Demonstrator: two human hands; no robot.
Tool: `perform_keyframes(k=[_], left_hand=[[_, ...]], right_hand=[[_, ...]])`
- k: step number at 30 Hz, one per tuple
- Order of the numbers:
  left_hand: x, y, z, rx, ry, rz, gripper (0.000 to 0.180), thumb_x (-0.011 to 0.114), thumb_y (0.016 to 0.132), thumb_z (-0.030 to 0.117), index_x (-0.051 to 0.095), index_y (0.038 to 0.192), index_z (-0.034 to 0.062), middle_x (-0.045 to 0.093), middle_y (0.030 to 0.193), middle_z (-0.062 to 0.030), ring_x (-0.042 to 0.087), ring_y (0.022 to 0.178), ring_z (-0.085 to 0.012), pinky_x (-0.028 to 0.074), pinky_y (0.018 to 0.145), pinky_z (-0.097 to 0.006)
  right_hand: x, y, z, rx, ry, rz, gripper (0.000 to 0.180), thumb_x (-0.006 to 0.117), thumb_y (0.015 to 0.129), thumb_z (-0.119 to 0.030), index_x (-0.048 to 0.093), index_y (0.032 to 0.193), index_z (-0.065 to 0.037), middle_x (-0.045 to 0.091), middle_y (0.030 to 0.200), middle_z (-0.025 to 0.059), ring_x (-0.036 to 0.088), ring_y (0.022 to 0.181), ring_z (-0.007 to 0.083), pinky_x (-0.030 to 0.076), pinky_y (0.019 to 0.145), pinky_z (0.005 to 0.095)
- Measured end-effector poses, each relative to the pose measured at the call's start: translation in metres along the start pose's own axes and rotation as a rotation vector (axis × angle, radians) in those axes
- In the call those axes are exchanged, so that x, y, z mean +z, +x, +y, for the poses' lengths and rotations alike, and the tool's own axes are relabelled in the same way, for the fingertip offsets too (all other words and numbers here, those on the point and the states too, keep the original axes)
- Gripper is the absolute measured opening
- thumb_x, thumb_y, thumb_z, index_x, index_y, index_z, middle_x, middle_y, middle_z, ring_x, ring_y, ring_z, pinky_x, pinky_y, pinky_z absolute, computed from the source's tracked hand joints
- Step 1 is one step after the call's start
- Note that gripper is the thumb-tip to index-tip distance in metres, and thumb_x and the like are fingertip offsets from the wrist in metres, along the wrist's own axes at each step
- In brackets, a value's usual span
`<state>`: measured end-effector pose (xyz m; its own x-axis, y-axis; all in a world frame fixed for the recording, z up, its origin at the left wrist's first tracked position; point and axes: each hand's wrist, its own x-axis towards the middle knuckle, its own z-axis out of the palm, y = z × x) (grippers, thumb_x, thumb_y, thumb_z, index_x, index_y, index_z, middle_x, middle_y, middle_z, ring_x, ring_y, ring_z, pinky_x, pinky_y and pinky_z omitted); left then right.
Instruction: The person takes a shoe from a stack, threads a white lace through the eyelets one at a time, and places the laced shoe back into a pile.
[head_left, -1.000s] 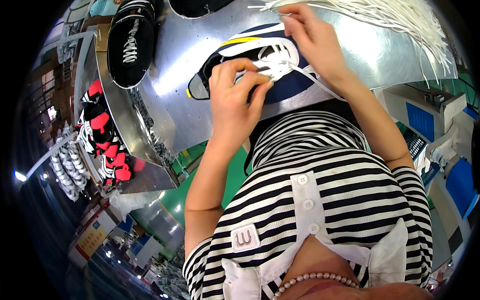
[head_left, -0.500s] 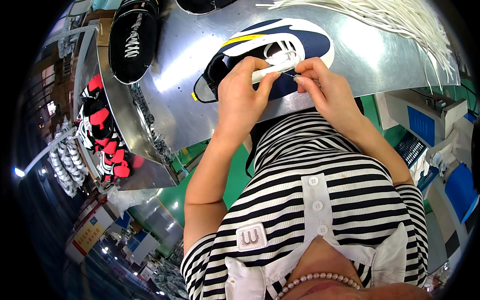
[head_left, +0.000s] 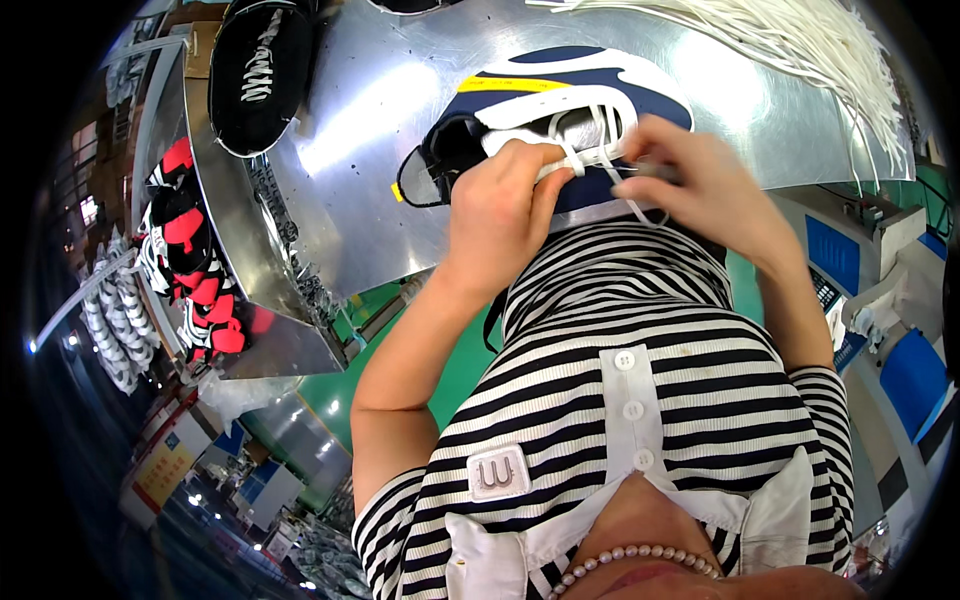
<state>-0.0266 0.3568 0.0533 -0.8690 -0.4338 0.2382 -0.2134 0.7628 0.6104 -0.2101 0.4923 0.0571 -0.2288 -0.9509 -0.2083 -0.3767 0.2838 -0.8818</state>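
Observation:
A navy and white sneaker upper point(head_left: 540, 70) with a yellow strip lies on the metal table, its heel to the left. White lace point(head_left: 602, 118) crosses its throat, with a loose loop hanging over the near side. My left hand point(head_left: 500, 215) pinches the white eyelet edge, thumb and forefinger closed on it. Just right of it is my right hand point(head_left: 705, 190), smeared by motion, its fingers closed around a thin metal tool point(head_left: 655, 172) seen only as a grey blur. The tool's tip cannot be made out.
Loose white laces point(head_left: 800, 50) lie heaped at the far right of the metal table point(head_left: 370, 190). A black shoe upper point(head_left: 258, 85) stands at the far left. Red, black and white shoe parts point(head_left: 190, 265) sit beyond the table's left edge.
My right hand has moved right and slightly down from my left hand, and a lace loop now hangs by its fingers. The sneaker upper appears shifted slightly right in view.

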Motion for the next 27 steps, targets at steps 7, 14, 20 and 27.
perform_keyframes(k=[7, 14, 20, 27], left_hand=[[0.007, -0.001, 0.0, 0.279, 0.134, 0.043, 0.018, 0.075, 0.075, 0.002, 0.062, 0.087, 0.0056, 0.057, 0.072, -0.0074, 0.056, 0.06, -0.025, 0.043, 0.053, -0.035], [0.007, -0.007, -0.007, 0.304, 0.111, 0.056, 0.019, 0.074, 0.076, 0.001, 0.06, 0.088, 0.0044, 0.057, 0.073, -0.0074, 0.056, 0.061, -0.0249, 0.043, 0.054, -0.035], [-0.001, -0.007, -0.002, 0.212, -0.028, -0.052, 0.026, 0.076, 0.078, 0.003, 0.057, 0.097, 0.0018, 0.061, 0.077, -0.0113, 0.06, 0.062, -0.0272, 0.047, 0.056, -0.034], [-0.002, 0.004, -0.002, -0.39, -0.482, 0.004, 0.067, 0.071, 0.089, 0.017, 0.027, 0.135, -0.003, 0.065, 0.097, -0.0174, 0.067, 0.083, -0.0226, 0.054, 0.074, -0.033]], right_hand=[[0.008, 0.042, -0.022, -0.435, -0.273, 0.044, 0.023, 0.064, 0.087, -0.013, 0.064, 0.107, -0.003, 0.065, 0.072, 0.01, 0.059, 0.06, 0.0163, 0.045, 0.057, 0.0288], [0.015, 0.039, -0.012, -0.2, -0.018, -0.014, 0.017, 0.065, 0.087, -0.012, 0.068, 0.1, -0.001, 0.067, 0.078, 0.0073, 0.062, 0.069, 0.014, 0.049, 0.065, 0.0268], [-0.033, 0.051, -0.025, -0.371, 0.597, 0.371, 0.015, 0.065, 0.091, -0.012, 0.071, 0.101, -0.004, 0.071, 0.094, 0.0048, 0.067, 0.086, 0.0127, 0.052, 0.084, 0.0276], [0.02, 0.057, -0.01, -0.118, 0.415, 0.138, 0.013, 0.071, 0.086, -0.013, 0.068, 0.094, -0.003, 0.065, 0.085, -0.001, 0.057, 0.078, 0.0062, 0.047, 0.073, 0.0236]])
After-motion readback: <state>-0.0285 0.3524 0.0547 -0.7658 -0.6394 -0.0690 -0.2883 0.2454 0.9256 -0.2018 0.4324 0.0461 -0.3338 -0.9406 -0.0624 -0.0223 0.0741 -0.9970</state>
